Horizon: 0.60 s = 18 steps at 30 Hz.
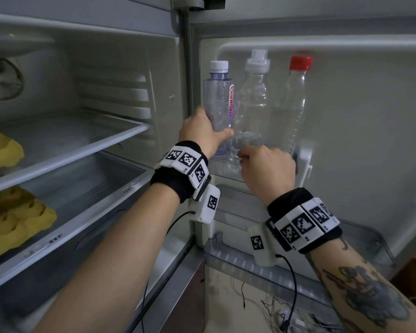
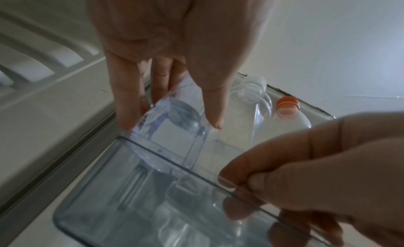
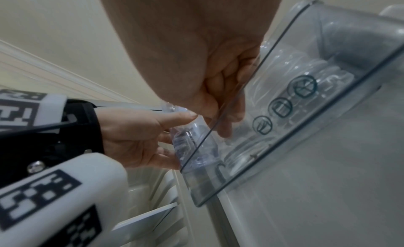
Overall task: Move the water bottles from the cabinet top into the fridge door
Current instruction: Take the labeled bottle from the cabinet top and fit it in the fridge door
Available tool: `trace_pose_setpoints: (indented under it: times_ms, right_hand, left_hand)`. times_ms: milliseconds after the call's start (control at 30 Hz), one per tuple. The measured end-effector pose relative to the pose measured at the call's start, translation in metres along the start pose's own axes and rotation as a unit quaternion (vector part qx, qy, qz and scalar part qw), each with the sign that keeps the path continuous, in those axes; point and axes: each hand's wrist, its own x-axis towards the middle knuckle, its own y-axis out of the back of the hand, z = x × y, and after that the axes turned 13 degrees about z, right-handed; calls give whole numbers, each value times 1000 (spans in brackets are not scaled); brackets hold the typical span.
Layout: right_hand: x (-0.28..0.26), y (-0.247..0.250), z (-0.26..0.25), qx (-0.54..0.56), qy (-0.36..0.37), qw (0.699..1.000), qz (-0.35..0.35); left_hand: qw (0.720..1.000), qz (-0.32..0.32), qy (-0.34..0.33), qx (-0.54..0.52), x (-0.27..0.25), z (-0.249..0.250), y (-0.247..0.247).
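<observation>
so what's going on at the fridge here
A person is loading water bottles into the top shelf of the open fridge door. Three bottles stand in it side by side: a white-capped bottle, a clear-capped bottle and a red-capped bottle. The left hand holds the white-capped bottle low on its body. The right hand is at the shelf's front rim with fingers curled; what it grips is unclear.

Both arms reach up and forward. The left hand (image 1: 199,133), toward 11 o'clock, has its fingers and thumb curled in a grip. The right hand (image 1: 268,170), toward 1 o'clock, has its fingers bent down tight
</observation>
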Motion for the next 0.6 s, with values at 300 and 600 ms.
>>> trace_pose_setpoints:
  times_ms: [300,600]
  right_hand:
    - [-1,-3,-1,0,-3,1000,9]
    - [-1,0,-4,-7,-14,1000,14]
  left_hand:
    - [999,8,-11,35,2,-4,-2]
    - [999,-47,-12,0,2,-23,-2]
